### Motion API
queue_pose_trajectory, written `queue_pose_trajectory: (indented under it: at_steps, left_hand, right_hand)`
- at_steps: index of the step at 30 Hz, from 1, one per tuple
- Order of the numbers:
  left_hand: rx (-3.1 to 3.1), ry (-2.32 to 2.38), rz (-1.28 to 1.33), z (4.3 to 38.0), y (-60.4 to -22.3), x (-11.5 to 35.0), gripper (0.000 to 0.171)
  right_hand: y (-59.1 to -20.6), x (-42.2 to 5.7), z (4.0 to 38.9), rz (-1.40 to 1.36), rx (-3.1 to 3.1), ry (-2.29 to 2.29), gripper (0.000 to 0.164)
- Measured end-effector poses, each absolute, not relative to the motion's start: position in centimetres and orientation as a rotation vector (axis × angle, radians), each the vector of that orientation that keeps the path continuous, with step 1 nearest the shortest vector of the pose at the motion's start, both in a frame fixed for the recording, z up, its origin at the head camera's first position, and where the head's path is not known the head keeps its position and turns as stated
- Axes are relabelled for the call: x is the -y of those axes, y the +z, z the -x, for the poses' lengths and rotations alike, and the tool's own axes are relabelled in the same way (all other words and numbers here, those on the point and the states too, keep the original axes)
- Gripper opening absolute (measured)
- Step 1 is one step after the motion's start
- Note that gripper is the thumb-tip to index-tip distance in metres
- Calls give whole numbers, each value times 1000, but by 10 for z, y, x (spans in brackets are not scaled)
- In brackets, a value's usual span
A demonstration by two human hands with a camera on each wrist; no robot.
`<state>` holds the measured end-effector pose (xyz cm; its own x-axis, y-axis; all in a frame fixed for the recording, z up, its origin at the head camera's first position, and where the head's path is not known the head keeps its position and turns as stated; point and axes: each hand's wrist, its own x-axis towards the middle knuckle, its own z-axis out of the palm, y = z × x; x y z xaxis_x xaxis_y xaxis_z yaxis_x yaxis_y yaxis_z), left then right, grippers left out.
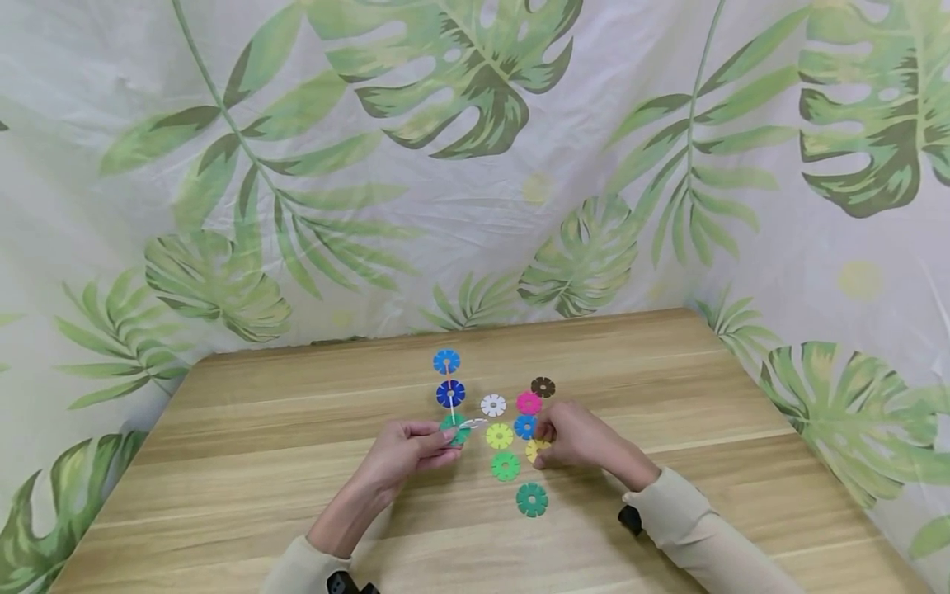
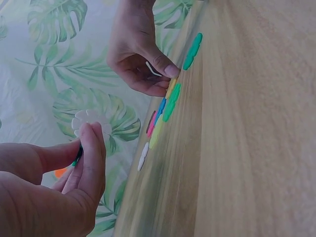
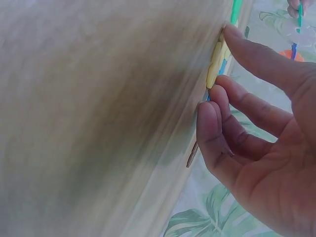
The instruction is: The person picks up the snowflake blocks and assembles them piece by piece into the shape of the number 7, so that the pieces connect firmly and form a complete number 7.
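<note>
Backdrop: a white cloth w/ green leaf print is hanging behind & at both sides of the tbl.
Tabletop: a light-brown wood-grain table is bearing the loose discs.
Sleeves: beige long cloth sleeves are covering both forearms.
L hand: the left hand is pinching, btwn thumb & fingers, a teal-green round notched plastic disc; this one is forming the near end of a multicoloured joined chain, & the hand is holding it above the tbl.
R hand: the right hand is gripping w/ thumb & fingertips, by the edges, a yellow round notched plastic disc, at or very near the tbl; if it is lifting, I cannot tell.
Chain, far to near: a light-blue disc, an orange disc, a dark-blue disc & a white edge-on disc are leading to the teal-green one; a slanting white disc is sticking out at its right.
Loose discs, near to far: a dark-green disc, a light-green disc, a lime-yellow disc, a mid-blue disc just beside R fingers, a flat white disc, a pink disc & a brown disc are lying flat.
</note>
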<state>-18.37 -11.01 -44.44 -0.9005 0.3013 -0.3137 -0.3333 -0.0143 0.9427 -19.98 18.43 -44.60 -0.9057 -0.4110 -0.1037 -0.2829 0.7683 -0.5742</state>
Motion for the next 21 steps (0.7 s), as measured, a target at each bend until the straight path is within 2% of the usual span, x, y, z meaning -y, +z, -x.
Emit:
queue_pose_trajectory:
  at_steps: [21]
  left_hand:
    - [-1833,1975,69,187,-443,109,31]
  right_hand:
    - [-445,-180,198,468,-2759,-813,31]
